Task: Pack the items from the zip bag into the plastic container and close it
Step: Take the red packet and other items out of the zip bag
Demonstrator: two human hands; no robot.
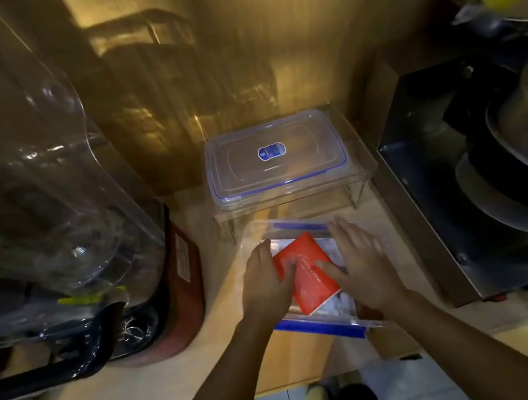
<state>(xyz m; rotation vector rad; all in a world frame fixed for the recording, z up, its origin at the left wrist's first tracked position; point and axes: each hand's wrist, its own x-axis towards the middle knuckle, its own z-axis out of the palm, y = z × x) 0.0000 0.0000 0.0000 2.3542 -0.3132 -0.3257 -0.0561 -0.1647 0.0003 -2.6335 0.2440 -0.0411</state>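
Hands at lower centre: left hand (264,276) and right hand (362,259), fingers spread flat, gripping nothing, press red packet (307,273) inside clear blue-zip bag (324,322). Lidded clear plastic container (275,157) just behind; blender (52,202) left, dark pans (522,163) right on wooden surface (166,383).

A clear zip bag (314,281) with a blue seal strip is seen lying flat near the front edge of a wooden counter, its strip end turned toward the camera. A red packet (303,275) with white lettering is visible inside it, set at a slant over pale contents that cannot be made out. Just behind the bag, a transparent plastic container (284,163) is placed, its blue-trimmed lid (270,155) resting on top.
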